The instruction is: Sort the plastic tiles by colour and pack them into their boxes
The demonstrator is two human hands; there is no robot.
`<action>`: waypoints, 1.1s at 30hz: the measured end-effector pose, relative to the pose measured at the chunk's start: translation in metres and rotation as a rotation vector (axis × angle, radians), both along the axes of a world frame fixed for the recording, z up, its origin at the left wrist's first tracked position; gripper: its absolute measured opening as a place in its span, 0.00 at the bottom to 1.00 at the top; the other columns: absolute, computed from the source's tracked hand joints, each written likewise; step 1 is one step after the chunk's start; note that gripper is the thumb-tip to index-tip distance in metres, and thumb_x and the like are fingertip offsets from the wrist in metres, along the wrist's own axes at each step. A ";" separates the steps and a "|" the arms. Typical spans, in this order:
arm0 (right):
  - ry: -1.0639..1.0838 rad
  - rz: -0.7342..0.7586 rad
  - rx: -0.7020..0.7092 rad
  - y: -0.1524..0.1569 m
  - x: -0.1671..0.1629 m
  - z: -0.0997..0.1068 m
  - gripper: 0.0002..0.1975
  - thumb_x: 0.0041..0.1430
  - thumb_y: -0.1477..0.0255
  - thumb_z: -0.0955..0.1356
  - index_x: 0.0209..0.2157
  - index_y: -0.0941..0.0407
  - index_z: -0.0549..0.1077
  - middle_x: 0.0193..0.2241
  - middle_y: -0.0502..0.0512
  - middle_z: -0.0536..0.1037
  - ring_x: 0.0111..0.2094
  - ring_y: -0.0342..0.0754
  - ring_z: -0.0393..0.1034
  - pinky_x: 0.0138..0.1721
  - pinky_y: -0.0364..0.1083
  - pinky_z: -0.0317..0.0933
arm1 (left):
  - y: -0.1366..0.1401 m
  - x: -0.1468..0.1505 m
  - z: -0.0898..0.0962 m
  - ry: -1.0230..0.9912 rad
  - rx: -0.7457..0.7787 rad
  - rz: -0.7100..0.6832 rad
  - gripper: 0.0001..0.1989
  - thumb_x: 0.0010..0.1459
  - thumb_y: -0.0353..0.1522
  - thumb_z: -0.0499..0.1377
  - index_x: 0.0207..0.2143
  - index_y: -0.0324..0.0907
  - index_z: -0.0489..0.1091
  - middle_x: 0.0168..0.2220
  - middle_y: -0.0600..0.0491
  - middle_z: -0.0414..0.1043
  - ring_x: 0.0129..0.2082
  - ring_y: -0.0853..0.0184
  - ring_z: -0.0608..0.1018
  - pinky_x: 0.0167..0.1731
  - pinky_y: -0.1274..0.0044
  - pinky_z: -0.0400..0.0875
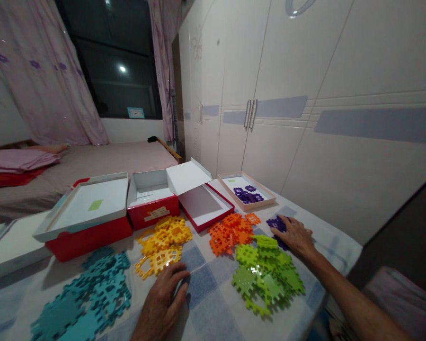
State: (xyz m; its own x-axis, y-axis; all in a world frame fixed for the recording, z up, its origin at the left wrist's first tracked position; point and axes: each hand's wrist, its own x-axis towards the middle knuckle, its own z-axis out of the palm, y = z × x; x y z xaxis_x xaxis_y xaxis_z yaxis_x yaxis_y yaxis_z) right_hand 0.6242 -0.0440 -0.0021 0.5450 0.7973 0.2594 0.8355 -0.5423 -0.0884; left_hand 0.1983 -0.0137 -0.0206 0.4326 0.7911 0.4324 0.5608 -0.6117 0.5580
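Observation:
My right hand [295, 236] reaches over a small heap of purple interlocking plastic pieces [277, 223], its fingers curled down around them. How many pieces it grips is hidden. Resting on the tablecloth, my left hand [162, 300] holds nothing; its thumb stands apart from the loosely bent fingers. Just beyond its fingertips lie yellow pieces [165, 239]. A pile of green pieces [268, 274] sits beside my right forearm, with orange pieces [230, 233] behind it. More purple pieces [246, 195] lie in a shallow pale-rimmed box lid [264, 201].
Teal pieces [92, 298] are heaped at the left. Behind stand an open red box [154, 213], a red-rimmed lid [206, 213] and another red box [88, 241] topped by a white lid [88, 199]. White wardrobe doors [280, 156] rise behind the table; a bed [120, 156] stands beyond.

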 end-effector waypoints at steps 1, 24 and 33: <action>-0.007 -0.002 0.020 -0.001 0.000 0.000 0.31 0.55 0.52 0.60 0.56 0.53 0.64 0.54 0.65 0.65 0.52 0.63 0.60 0.45 0.63 0.56 | 0.000 0.000 0.000 -0.001 0.005 -0.002 0.13 0.59 0.36 0.53 0.40 0.45 0.76 0.47 0.48 0.73 0.47 0.61 0.76 0.47 0.71 0.72; -0.173 0.201 0.182 0.011 0.022 0.010 0.20 0.56 0.78 0.56 0.49 0.58 0.65 0.43 0.61 0.73 0.45 0.54 0.67 0.45 0.51 0.62 | 0.002 -0.002 -0.003 0.023 0.019 -0.021 0.14 0.59 0.37 0.53 0.40 0.45 0.75 0.47 0.48 0.73 0.48 0.61 0.75 0.47 0.71 0.72; -0.056 0.132 0.547 0.034 0.023 0.054 0.18 0.54 0.75 0.58 0.45 0.58 0.69 0.40 0.61 0.75 0.42 0.53 0.69 0.47 0.50 0.61 | -0.001 0.001 0.003 0.016 0.042 -0.007 0.13 0.59 0.35 0.52 0.39 0.44 0.76 0.45 0.47 0.74 0.46 0.62 0.77 0.45 0.72 0.74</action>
State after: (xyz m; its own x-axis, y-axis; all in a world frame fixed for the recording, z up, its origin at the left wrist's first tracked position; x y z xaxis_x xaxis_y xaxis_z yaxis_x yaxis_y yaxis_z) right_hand 0.6474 -0.0103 0.0520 0.4233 0.5993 0.6794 0.9046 -0.3206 -0.2809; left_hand 0.1992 -0.0148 -0.0178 0.4455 0.7693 0.4579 0.5651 -0.6384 0.5226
